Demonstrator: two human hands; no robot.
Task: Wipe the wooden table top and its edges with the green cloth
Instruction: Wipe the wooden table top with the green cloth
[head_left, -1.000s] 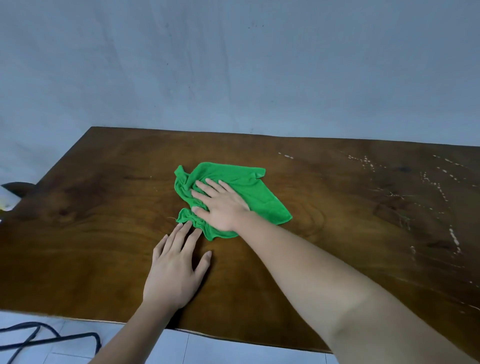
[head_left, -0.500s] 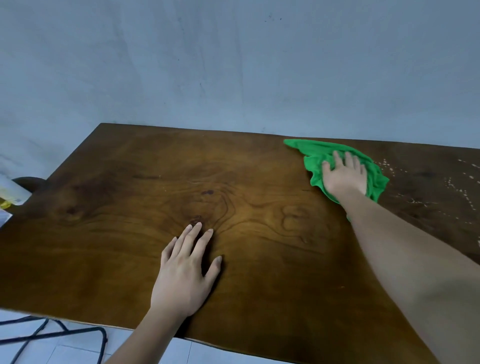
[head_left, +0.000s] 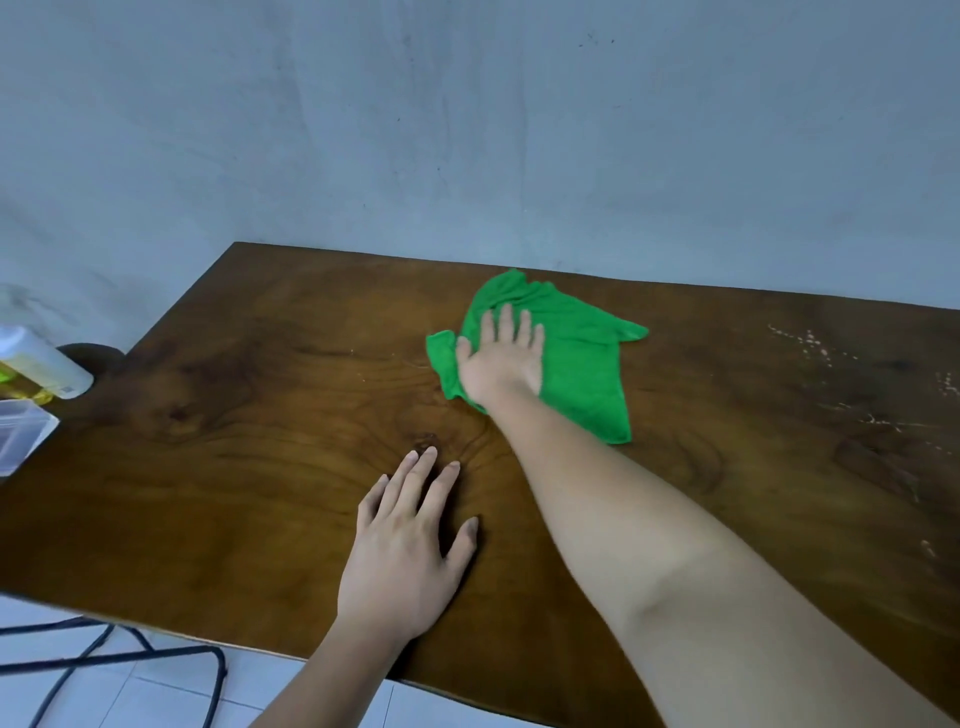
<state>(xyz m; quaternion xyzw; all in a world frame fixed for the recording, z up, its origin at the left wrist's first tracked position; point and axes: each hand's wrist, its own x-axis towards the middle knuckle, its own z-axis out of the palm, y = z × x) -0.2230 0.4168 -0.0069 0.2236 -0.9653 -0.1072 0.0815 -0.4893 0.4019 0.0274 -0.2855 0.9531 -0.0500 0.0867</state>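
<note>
Green cloth (head_left: 582, 364) (crumpled) under flat right hand (head_left: 501, 364).

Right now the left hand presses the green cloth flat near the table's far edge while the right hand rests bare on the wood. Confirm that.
Hands swapped. The head view shows the right hand pressing the cloth flat near the table's far edge, while the left hand rests bare on the wood.
</note>
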